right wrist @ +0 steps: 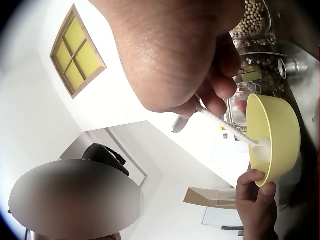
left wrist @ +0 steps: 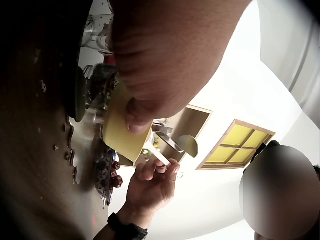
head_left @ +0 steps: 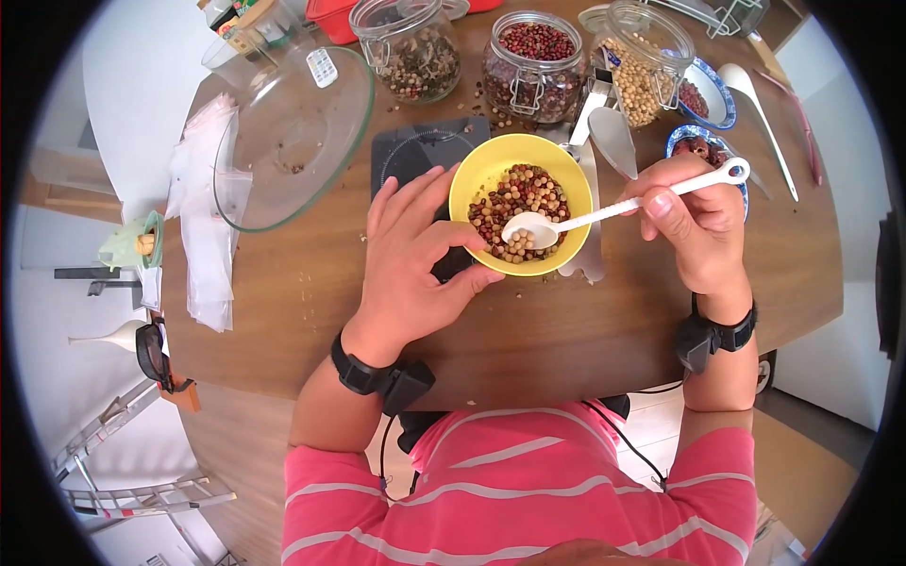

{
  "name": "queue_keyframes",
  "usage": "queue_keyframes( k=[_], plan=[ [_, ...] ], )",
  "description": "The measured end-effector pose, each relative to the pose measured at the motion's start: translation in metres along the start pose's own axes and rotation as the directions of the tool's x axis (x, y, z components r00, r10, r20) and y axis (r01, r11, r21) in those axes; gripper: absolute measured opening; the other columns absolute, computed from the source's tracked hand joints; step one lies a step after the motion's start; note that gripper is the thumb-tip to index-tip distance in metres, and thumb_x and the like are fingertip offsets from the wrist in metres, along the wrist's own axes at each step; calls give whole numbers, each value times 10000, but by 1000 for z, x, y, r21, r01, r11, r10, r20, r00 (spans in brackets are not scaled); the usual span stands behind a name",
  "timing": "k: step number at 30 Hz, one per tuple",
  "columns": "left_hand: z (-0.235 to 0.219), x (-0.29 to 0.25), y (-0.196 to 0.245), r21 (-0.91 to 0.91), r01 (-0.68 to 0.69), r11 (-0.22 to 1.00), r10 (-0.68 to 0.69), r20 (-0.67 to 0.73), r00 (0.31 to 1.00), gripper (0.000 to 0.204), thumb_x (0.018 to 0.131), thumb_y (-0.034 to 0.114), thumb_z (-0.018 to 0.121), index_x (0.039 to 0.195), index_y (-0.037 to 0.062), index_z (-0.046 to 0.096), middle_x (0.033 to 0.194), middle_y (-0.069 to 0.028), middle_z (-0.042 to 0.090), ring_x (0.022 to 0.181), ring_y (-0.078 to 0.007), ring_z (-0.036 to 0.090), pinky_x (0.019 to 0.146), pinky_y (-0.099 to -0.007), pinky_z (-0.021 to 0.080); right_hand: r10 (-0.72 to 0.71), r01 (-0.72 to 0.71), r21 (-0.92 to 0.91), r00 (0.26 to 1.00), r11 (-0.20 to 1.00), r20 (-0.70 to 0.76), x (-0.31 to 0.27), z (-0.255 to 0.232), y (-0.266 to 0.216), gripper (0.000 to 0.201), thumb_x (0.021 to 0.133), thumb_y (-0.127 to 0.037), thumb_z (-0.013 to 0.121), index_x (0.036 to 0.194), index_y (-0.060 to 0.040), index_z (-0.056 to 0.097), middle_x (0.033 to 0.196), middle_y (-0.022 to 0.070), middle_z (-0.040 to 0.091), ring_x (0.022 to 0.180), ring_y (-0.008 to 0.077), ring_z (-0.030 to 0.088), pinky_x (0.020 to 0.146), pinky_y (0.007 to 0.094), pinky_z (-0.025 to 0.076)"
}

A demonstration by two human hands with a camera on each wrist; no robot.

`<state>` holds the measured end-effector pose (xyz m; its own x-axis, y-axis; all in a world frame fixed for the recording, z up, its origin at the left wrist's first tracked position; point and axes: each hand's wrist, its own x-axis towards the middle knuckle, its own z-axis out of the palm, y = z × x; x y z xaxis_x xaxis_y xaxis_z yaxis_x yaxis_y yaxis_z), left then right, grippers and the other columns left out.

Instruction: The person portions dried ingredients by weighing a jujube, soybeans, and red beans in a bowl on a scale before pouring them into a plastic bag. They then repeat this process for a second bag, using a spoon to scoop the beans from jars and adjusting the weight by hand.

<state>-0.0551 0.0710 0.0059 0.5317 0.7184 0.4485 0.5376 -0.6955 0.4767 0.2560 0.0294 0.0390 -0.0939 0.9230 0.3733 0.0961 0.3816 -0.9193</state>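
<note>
A yellow bowl [head_left: 514, 151] holds mixed red and pale beans [head_left: 510, 193]. My left hand [head_left: 401, 259] pinches its near left rim between thumb and fingers, the other fingers spread toward a dark kitchen scale [head_left: 401, 151]. In my right hand [head_left: 703, 226] is a white spoon [head_left: 609, 210], gripped by its handle between thumb and curled fingers. The spoon's bowl lies low among the beans with several pale ones in it. From the right wrist, the spoon [right wrist: 227, 128] slants down into the yellow bowl [right wrist: 285, 125]; the left wrist view shows the thumb against the bowl's wall [left wrist: 120, 127].
Glass jars of dried mix [head_left: 415, 71], red beans [head_left: 536, 90] and pale beans [head_left: 632, 85] stand behind the bowl. Blue-patterned dishes [head_left: 722, 99] and a white ladle [head_left: 755, 104] lie at right. A large glass lid [head_left: 283, 141] and plastic bags [head_left: 203, 226] lie left.
</note>
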Motion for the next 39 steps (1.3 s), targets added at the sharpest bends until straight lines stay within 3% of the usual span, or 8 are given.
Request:
queue_keyframes(
  k=[15,18,21,25,34,36,38,39],
  plan=[
    [-2,0,0,8,14,1000,-14,-51,999,342,683,319,933,930,186,736,1485,-147,608,1411,-378,516,1196,-589,285,65,-64,46,998,997,-15,3,5,0,150,1052,-150,659,1048,-4,693,899,49,714,660,61,570,580,220,459],
    [-1,-1,0,-16,0,1000,0,-49,999,390,666,267,950,941,165,691,1473,-182,613,1424,-409,505,1208,-613,251,164,-160,71,984,985,-67,8,3,3,153,1058,-152,633,1028,-11,686,866,53,728,623,55,562,556,214,445],
    [0,-1,2,-27,-10,1000,9,-26,1000,387,665,269,951,931,169,689,1475,-166,615,1427,-409,500,1204,-616,256,417,-396,174,903,902,-103,15,9,2,181,1054,-194,628,1020,-28,690,829,70,757,580,50,566,531,213,440],
    [0,-1,4,-22,-7,1000,7,-2,1000,342,691,337,935,922,186,734,1460,-135,624,1404,-367,522,1200,-581,283,523,-495,195,841,847,-137,19,-1,3,172,1019,-195,639,1022,-34,698,805,80,755,545,68,575,502,206,425],
    [-5,0,6,-59,-37,998,38,20,999,361,705,334,927,927,173,692,1441,-145,635,1407,-398,514,1209,-590,269,437,-384,224,852,896,-289,16,-65,-14,186,987,-207,670,966,-23,688,712,77,703,469,90,513,438,216,369],
    [-7,1,4,-60,-43,997,43,-10,999,357,711,337,923,930,173,694,1436,-144,638,1405,-397,516,1210,-590,268,333,-245,237,809,940,-484,12,-83,-21,206,1000,-217,656,977,-13,673,751,94,701,534,110,527,468,228,369],
    [-7,0,4,-65,-21,998,21,12,1000,353,720,333,916,932,167,687,1434,-140,640,1405,-392,518,1213,-589,266,288,-201,215,795,956,-534,9,-103,-26,194,1007,-209,657,1001,-16,675,776,100,709,569,112,540,487,230,375],
    [-6,0,5,-73,-24,997,24,4,1000,353,720,333,916,932,167,687,1434,-140,640,1405,-392,518,1213,-589,266,247,-148,209,751,967,-613,10,-109,-29,186,1007,-203,664,1017,-18,680,788,101,713,573,109,539,496,228,378]
  ],
)
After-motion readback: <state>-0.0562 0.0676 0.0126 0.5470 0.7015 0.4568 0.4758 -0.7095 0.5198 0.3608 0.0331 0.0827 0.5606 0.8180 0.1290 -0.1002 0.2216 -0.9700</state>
